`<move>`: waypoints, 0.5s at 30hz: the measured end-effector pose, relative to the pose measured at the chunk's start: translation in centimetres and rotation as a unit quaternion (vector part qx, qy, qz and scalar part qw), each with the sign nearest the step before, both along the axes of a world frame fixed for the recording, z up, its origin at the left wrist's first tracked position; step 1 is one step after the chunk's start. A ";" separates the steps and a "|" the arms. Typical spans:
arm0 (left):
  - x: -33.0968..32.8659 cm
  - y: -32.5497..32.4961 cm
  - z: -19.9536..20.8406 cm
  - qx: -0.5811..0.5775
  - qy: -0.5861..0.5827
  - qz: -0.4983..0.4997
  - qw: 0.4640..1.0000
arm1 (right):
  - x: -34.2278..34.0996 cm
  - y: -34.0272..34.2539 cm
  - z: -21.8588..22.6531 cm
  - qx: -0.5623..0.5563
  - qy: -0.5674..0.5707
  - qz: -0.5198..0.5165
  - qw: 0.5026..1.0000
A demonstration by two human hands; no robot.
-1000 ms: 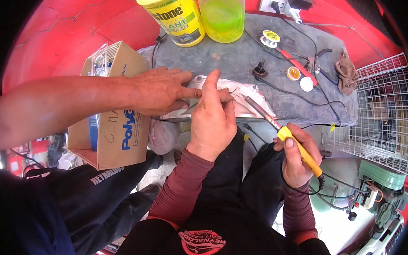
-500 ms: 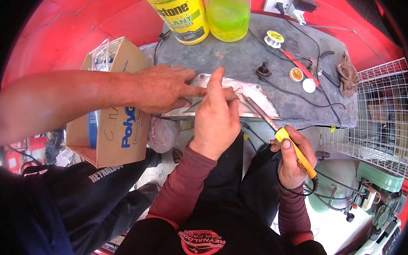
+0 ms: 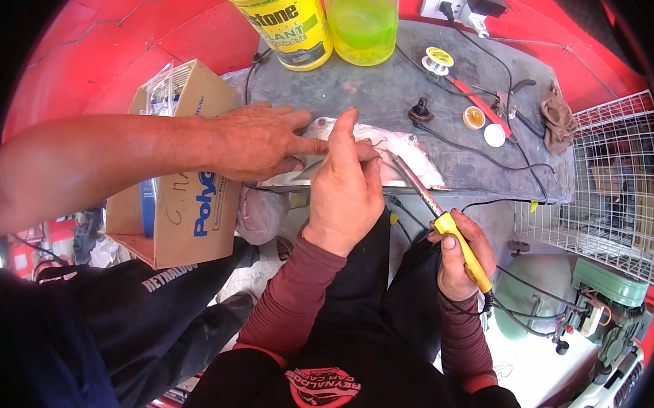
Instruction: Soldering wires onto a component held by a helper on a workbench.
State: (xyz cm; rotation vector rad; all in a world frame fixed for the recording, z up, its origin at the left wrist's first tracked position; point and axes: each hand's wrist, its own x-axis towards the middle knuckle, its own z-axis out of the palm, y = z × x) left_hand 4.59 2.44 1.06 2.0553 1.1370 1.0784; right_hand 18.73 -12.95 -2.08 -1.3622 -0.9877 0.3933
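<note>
My right hand (image 3: 464, 260) grips the yellow handle of a soldering iron (image 3: 456, 235). Its metal tip points up and left, beside my left fingertips and low over a whitish metallic sheet (image 3: 424, 167). With thumb raised, my left hand (image 3: 345, 196) is closed in a pinch over that sheet. A thin dark wire end (image 3: 381, 144) shows by these fingertips; what they hold is mostly hidden. From the left, another person's hand (image 3: 258, 141) rests on the sheet's left part, its index finger stretched to my left hand.
On the grey tabletop (image 3: 307, 88) are a yellow jug (image 3: 290, 30), a container of green liquid (image 3: 363, 27), a solder spool (image 3: 437, 60), an open amber tin (image 3: 473, 118), pliers (image 3: 516, 97) and cables. A cardboard box (image 3: 203, 202) stands left; a wire rack (image 3: 611, 184) is right.
My right hand and the iron's handle have shifted slightly left, while the tip stays near the same spot. My left hand and the other person's hand have hardly moved.
</note>
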 end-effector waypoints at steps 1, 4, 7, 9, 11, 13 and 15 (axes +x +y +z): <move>0.0 0.0 0.0 0.000 -0.001 0.000 1.000 | -0.1 0.1 0.0 0.011 0.025 -0.003 1.000; 0.1 0.0 0.1 -0.006 -0.001 -0.002 1.000 | -0.3 -0.1 0.3 0.007 0.017 -0.004 1.000; 0.1 0.0 0.3 -0.007 0.002 -0.003 1.000 | -0.7 0.1 1.1 -0.034 -0.018 0.001 0.999; 0.1 0.0 0.3 -0.003 0.005 -0.003 1.000 | -0.7 -0.1 1.8 -0.052 -0.017 -0.006 0.998; 0.3 -0.1 0.3 -0.007 0.003 -0.007 1.000 | -0.4 -0.3 2.1 -0.066 -0.076 -0.013 0.995; 0.1 0.0 0.2 -0.007 0.004 -0.005 1.000 | -0.7 -0.1 2.4 -0.070 -0.077 -0.011 0.995; 0.0 0.0 0.1 -0.004 0.003 -0.006 1.000 | -0.9 0.1 2.7 -0.072 -0.079 -0.012 0.994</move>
